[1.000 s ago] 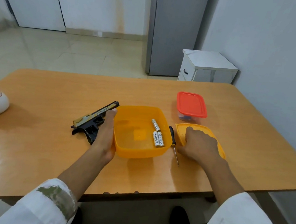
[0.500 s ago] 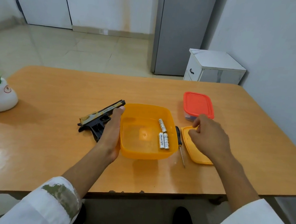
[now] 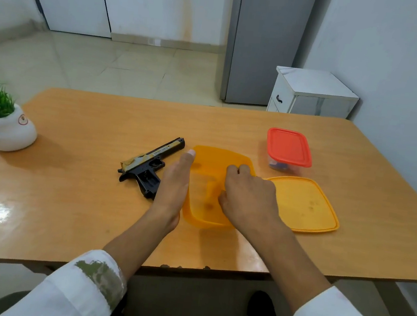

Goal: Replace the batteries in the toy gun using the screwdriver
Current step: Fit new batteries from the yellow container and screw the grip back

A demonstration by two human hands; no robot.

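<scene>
Right hand (image 3: 248, 197) has moved from the lid (image 3: 304, 207) into the orange container (image 3: 212, 158), fingers curled; whether it pinches anything cannot be told. Left hand (image 3: 175, 182) lies straight-fingered against the container's left wall, beside the toy gun (image 3: 153, 154).

Pressing flat left hand (image 3: 172, 187) against orange plastic tub (image 3: 215, 158) wall; curling right hand (image 3: 248, 199) inside, grasp hidden. Just left of left hand: black-and-gold toy pistol (image 3: 148, 167).

a single wide-angle camera is riding on the person's head, looking forward and down across the desk (image 3: 69, 200) from its near edge, sitting close above the left hand (image 3: 174, 185) and right hand (image 3: 247, 200), and taking in the floor (image 3: 134, 68) and far wall (image 3: 156, 0) beyond.
</scene>
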